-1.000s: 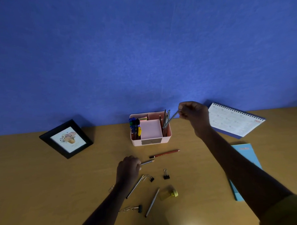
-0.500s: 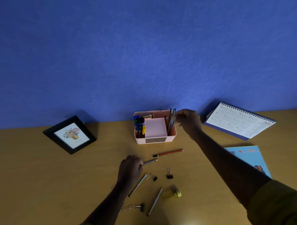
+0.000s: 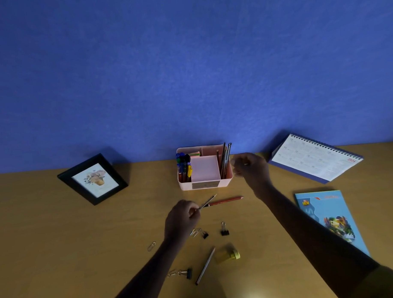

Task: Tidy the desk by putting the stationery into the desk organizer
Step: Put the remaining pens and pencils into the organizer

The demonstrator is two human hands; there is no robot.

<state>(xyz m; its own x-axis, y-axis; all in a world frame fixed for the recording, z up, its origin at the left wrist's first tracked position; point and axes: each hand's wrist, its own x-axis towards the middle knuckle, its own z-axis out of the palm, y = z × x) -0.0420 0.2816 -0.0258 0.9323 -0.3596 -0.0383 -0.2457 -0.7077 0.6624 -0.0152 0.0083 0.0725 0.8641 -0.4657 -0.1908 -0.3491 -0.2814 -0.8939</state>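
Left hand (image 3: 182,218) pinches a pencil (image 3: 207,202) angled toward the organizer (image 3: 185,186) beyond; right hand (image 3: 250,167), loose and empty, hangs beside it.

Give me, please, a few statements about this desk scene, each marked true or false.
1. The left hand pinches a grey pencil. True.
2. The red pencil stands in the desk organizer. False: it lies flat on the desk, in front of the organizer.
3. The right hand grips a pencil. False: it holds nothing and hangs beside the organizer's right wall.
4. A picture frame stands to the left of the organizer. True.
5. Pens stand in the organizer's left compartment. True.
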